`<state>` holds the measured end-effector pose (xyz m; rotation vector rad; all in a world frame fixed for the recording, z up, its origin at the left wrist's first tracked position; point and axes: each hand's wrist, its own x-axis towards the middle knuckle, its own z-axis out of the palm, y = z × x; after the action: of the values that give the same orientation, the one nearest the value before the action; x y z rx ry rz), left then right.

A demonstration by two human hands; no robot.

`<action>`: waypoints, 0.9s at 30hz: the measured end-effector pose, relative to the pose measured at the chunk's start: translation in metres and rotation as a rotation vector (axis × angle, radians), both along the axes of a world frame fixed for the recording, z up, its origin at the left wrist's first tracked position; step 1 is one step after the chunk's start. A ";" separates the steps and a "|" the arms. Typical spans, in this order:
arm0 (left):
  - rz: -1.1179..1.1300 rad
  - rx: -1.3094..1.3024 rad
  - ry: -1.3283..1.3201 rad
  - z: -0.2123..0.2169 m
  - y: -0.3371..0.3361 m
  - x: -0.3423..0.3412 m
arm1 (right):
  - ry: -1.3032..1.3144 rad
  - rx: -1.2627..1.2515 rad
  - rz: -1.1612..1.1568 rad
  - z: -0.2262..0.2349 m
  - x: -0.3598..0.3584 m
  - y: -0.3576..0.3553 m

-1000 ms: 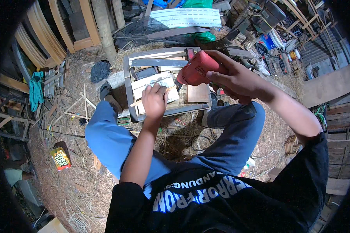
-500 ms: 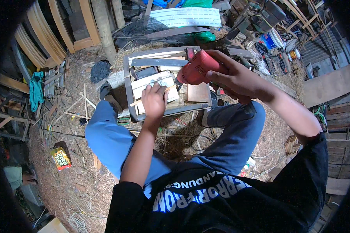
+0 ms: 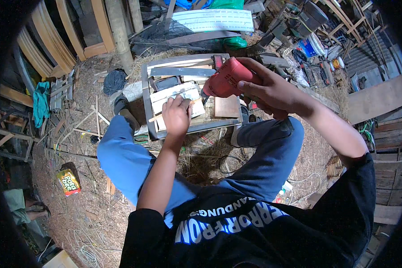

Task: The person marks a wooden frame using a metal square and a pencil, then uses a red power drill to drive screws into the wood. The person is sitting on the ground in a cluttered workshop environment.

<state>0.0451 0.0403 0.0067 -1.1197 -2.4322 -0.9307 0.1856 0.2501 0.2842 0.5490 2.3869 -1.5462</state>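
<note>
My right hand (image 3: 265, 90) grips a red power drill (image 3: 225, 79), its nose pointing down-left at a pale wooden piece (image 3: 176, 96). My left hand (image 3: 176, 117) presses down on that piece and pinches a thin stick. The piece lies on a low grey work frame (image 3: 149, 117) between my knees, with a dark flat bar (image 3: 183, 71) and a brown board (image 3: 227, 107) on it. I sit in blue trousers, legs spread around the frame.
Straw-covered ground lies all around. Wooden slats and curved planks (image 3: 60, 42) lean at the back left, a white corrugated sheet (image 3: 212, 20) at the back, tools and buckets (image 3: 310, 44) at the right. A yellow packet (image 3: 68, 182) and a white cord (image 3: 87, 250) lie at the left.
</note>
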 end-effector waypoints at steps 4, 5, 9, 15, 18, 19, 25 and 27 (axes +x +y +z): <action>0.005 -0.007 0.008 0.000 0.001 0.000 | 0.073 -0.015 0.006 -0.009 0.000 0.002; 0.008 -0.013 0.008 0.000 0.001 0.000 | 0.067 -0.015 0.011 -0.009 0.000 0.002; 0.013 -0.013 0.021 0.001 0.002 0.001 | 0.070 -0.012 0.015 -0.013 0.001 0.006; 0.017 -0.019 0.018 -0.001 0.001 0.000 | 0.008 0.022 -0.007 -0.001 0.001 -0.003; 0.020 -0.033 0.007 -0.001 0.001 0.000 | -0.029 0.006 0.005 -0.002 0.000 0.002; 0.018 -0.037 0.001 0.000 0.001 0.001 | -0.052 -0.001 0.010 -0.003 0.001 0.004; 0.014 -0.009 0.008 -0.003 0.002 0.000 | -0.065 0.030 0.060 0.002 -0.002 0.001; 0.008 -0.005 0.014 -0.004 0.001 -0.001 | -0.012 0.061 0.085 0.000 -0.005 -0.002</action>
<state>0.0442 0.0411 0.0031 -1.1139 -2.4274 -0.9119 0.1810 0.2480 0.2838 0.4614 2.4226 -1.4347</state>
